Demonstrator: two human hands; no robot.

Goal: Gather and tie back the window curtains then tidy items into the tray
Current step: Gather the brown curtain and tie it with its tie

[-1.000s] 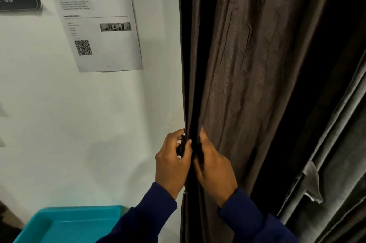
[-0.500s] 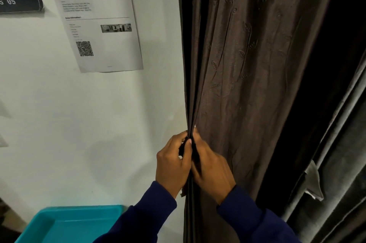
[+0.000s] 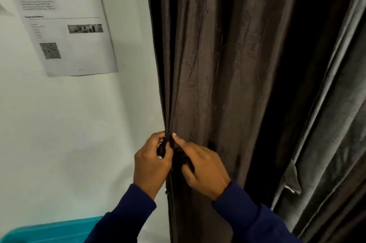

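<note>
A brown embroidered curtain (image 3: 213, 68) hangs beside the white wall, its left edge bunched into narrow folds. My left hand (image 3: 151, 165) pinches that bunched edge from the wall side. My right hand (image 3: 202, 167) presses against the same folds from the right, fingers curled into the dark fabric between the two hands. A grey curtain (image 3: 326, 143) hangs at the far right. The teal tray (image 3: 49, 231) shows at the bottom left, partly behind my left sleeve; its contents are hidden.
A printed sheet (image 3: 65, 19) with a QR code is stuck on the white wall (image 3: 79, 134) to the left of the curtains. A dark gap lies between the brown and grey curtains.
Both hands have stayed on the curtain's left edge. My right hand's fingers have curled further into the folds, and the view has shifted slightly closer and to the right.
</note>
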